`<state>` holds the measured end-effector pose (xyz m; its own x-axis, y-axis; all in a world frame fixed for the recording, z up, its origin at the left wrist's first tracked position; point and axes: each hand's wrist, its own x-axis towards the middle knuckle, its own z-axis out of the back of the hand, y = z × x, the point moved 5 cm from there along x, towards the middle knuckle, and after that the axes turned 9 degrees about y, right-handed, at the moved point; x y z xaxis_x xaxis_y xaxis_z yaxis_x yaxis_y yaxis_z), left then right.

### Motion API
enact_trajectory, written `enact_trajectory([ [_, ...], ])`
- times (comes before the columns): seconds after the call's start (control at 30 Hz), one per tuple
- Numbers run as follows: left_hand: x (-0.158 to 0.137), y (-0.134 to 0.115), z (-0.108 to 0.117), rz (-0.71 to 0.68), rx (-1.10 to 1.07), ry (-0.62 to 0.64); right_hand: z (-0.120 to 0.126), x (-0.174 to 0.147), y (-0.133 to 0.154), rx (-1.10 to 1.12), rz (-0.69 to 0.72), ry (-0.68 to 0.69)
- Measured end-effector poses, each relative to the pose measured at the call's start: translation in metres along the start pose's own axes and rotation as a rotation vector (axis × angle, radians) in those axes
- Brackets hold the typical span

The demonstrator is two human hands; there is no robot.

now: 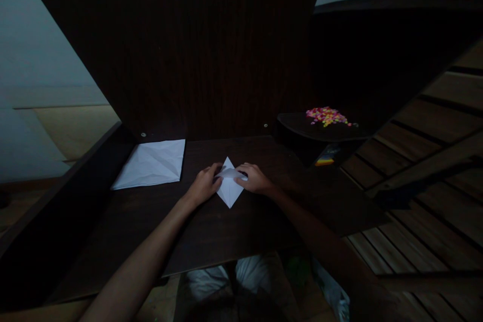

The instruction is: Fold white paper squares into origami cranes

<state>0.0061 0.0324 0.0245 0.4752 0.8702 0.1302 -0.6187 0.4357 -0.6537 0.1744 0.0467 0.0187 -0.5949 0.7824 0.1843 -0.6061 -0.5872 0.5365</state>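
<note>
Around the desk (147, 200), bright little bits (327, 116) on a curved shelf (296, 123) at two o'clock, dark panel (219, 50) at twelve, wooden slats (411, 142) at three

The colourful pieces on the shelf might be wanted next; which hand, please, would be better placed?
Probably the right hand: it holds the side of the folded paper nearer the colourful pieces, while the left hand holds the opposite side.

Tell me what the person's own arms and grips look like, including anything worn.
The left forearm is bare, with no sleeve or band visible. The right forearm is bare near the wrist; higher up, too dark to tell. The left grip and right grip are ungloved hands, too dim to rule out rings.
</note>
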Motion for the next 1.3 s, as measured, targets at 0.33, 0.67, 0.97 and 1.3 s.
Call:
enact_trajectory([
  [0.33,0.001,0.001,-0.004,0.040,-0.001,0.016,0.003,-0.002,-0.009,0.211,-0.228,0.051],
  [0.67,-0.001,-0.006,-0.006,0.058,0.068,0.017,0.007,-0.003,-0.005,0.200,-0.248,-0.016],
  [0.97,-0.002,-0.013,-0.009,0.053,0.045,0.031,0.009,-0.004,-0.007,-0.006,-0.309,-0.114],
  [1.3,-0.004,-0.018,-0.009,0.035,0.023,0.031,0.008,-0.003,-0.005,-0.110,-0.305,-0.095],
])
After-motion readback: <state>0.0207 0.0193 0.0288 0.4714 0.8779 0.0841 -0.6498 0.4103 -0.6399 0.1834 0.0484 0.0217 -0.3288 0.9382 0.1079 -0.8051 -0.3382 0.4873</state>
